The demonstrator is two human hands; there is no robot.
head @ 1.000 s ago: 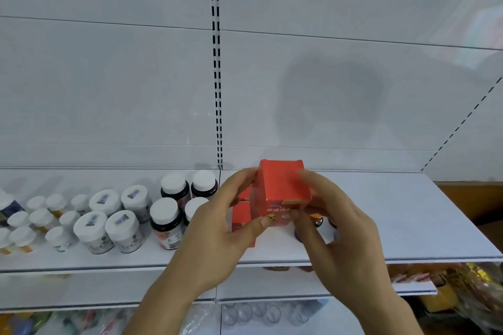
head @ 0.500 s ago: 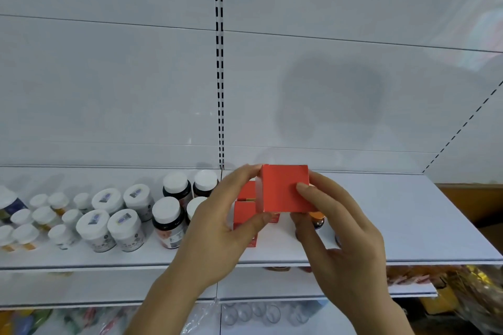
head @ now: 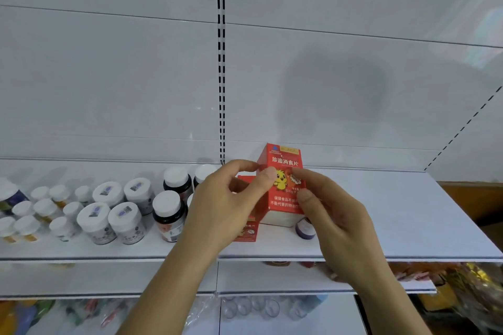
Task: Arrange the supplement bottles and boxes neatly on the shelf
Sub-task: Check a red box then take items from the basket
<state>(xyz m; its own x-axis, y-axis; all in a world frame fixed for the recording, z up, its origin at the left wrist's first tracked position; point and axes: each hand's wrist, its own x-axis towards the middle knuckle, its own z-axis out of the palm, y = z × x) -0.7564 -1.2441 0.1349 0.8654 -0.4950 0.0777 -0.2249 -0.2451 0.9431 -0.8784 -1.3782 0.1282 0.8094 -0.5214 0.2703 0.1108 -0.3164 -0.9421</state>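
One red box [head: 284, 168] with a yellow cartoon figure on its front is held upright above the white shelf [head: 408, 220], pinched between the left hand [head: 226, 207], whose thumb presses its front and fingers curl round its left edge, and the right hand [head: 334, 223], whose thumb and fingers grasp its lower right side. A second red box [head: 246, 228] stands on the shelf behind the left hand, mostly hidden, and a purple-labelled bottle [head: 304, 228] peeks out beneath the held box. To the left I count four dark bottles [head: 170, 215] with white caps, two partly covered by the hand, four white jars [head: 109, 209], and a cluster of small white-capped bottles [head: 40, 212] too blurred to count.
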